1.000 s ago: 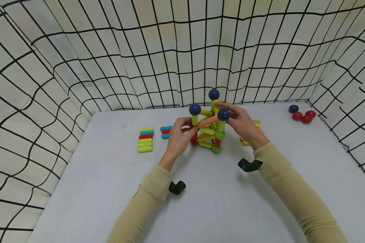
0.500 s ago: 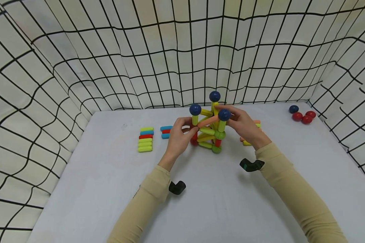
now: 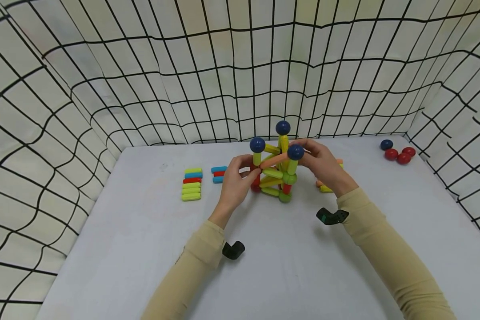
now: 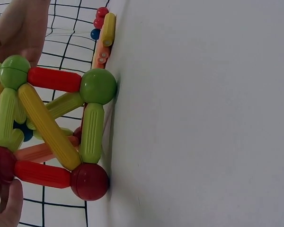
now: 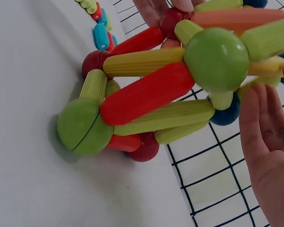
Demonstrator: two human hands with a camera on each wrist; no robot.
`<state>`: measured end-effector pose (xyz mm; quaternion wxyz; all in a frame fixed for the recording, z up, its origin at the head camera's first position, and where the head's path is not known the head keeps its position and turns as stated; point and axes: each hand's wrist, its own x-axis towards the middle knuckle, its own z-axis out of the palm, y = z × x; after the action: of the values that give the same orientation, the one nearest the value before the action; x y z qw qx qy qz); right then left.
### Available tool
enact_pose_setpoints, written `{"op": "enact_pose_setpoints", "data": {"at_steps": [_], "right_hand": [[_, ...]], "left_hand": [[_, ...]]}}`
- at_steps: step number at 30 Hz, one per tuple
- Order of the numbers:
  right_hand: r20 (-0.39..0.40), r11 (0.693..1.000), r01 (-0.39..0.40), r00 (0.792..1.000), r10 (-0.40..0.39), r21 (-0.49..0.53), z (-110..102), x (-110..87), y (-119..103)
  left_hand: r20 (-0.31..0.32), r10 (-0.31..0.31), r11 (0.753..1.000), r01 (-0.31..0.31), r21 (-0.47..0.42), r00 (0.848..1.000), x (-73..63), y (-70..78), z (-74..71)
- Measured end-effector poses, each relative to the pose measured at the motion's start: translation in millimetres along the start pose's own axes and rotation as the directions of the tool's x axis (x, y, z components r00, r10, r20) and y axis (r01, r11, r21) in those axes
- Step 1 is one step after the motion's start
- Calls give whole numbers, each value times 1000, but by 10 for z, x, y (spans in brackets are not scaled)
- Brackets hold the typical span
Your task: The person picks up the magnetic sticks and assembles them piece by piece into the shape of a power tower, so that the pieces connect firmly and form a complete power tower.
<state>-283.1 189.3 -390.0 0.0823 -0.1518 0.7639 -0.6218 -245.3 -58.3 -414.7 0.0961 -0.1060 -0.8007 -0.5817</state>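
A tower of magnetic sticks and balls (image 3: 272, 172) stands on the table, with blue balls (image 3: 257, 145) on top of its upright sticks. My left hand (image 3: 234, 182) pinches a red ball (image 4: 2, 163) at mid-height on the left side. An orange stick (image 3: 274, 160) slants from there toward the front right post. Reaching behind that post, my right hand (image 3: 327, 166) holds a yellow stick (image 5: 266, 67) between thumb and fingers near the tower's top. In the head view those right fingertips are partly hidden by the front blue ball (image 3: 295, 152).
Short sticks lie in a row (image 3: 191, 184) at the left, with blue and red sticks (image 3: 219, 174) beside the left hand. More sticks (image 3: 325, 189) lie partly behind the right hand. Red balls (image 3: 403, 158) and a blue ball (image 3: 386, 144) sit far right. Black netting (image 3: 240, 66) surrounds the table.
The right hand has shifted slightly right and down. The rear blue ball has moved a little the same way. The left hand keeps its place at the red ball.
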Motion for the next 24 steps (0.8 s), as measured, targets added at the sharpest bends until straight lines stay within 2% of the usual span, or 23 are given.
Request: {"op": "enact_pose_setpoints", "data": {"at_steps": [3,5,7,10,12,14,17,24], "right_hand": [[-37,998,-49,998,51,45,-10,22,64],[-45,995,-83,995,85,46,-11,46,112],[-41,994,-112,993,113,18,-1,77,158],[-25,989,-128,992,127,-70,27,137,212],[-4,983,-127,992,127,-129,51,178,235],[21,979,-125,991,130,-163,76,215,249],[49,976,-130,989,141,-176,100,254,263],[62,982,-162,984,169,-101,86,246,297]], "left_hand": [[-92,7,999,-4,32,996,-85,49,47],[-136,46,997,-36,75,990,-149,75,93],[-136,114,985,-94,144,984,-213,100,144],[-34,237,938,-220,267,971,-284,133,232],[47,306,893,-303,333,951,-311,166,289],[103,341,856,-354,377,935,-317,201,341],[145,350,828,-378,413,925,-295,258,401],[177,256,818,-310,485,950,-264,327,485]]}}
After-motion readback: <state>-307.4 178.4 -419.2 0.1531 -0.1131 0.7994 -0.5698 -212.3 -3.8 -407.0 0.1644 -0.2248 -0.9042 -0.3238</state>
